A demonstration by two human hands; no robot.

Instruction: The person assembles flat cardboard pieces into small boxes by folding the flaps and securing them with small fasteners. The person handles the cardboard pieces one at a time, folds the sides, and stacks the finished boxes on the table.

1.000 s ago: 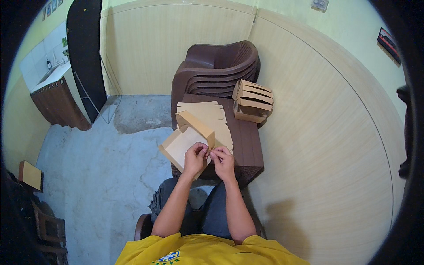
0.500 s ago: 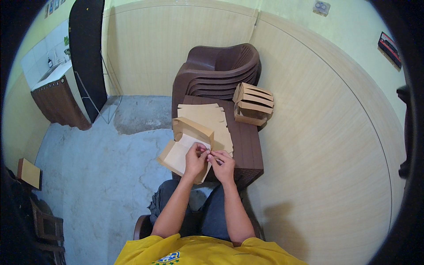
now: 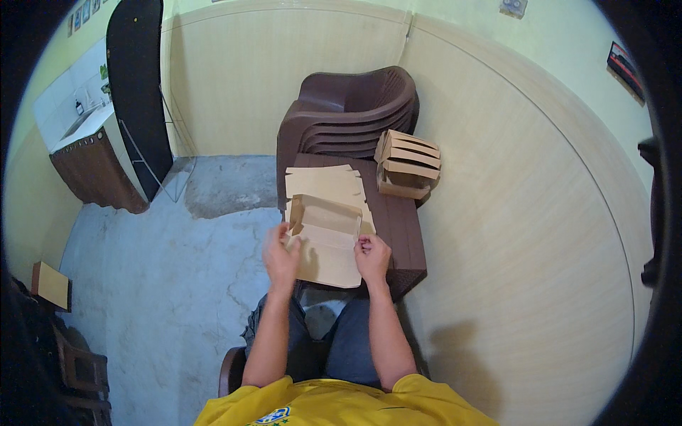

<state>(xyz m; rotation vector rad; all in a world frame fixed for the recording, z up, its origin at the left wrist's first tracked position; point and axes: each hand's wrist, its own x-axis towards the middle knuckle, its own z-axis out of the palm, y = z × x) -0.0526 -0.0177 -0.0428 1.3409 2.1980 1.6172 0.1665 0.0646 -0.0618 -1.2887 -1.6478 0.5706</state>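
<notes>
A partly folded brown cardboard box point(image 3: 327, 250) lies in front of me, its far wall and short side walls raised and its near part flat. My right hand point(image 3: 373, 257) pinches the box's right side near the corner, fingers curled together. At the left side my left hand point(image 3: 281, 257) has its thumb and fingers apart beside the box's edge; whether it touches is hard to see. Beneath and beyond the box lies a stack of flat cardboard blanks point(image 3: 321, 179) with notched edges. All this rests on a brown plastic table point(image 3: 399, 238).
Several folded cardboard boxes point(image 3: 408, 165) stand at the table's far right. Behind it rise stacked brown plastic chairs point(image 3: 355, 106). A wood-patterned wall point(image 3: 526, 213) runs along the right. Far left, a black ironing board point(image 3: 135, 99) leans by a sink counter point(image 3: 89, 124).
My hands have moved apart from the near right corner, the left one leftward, the right one slightly right. The box has turned squarer to me and now lies over the blanks.
</notes>
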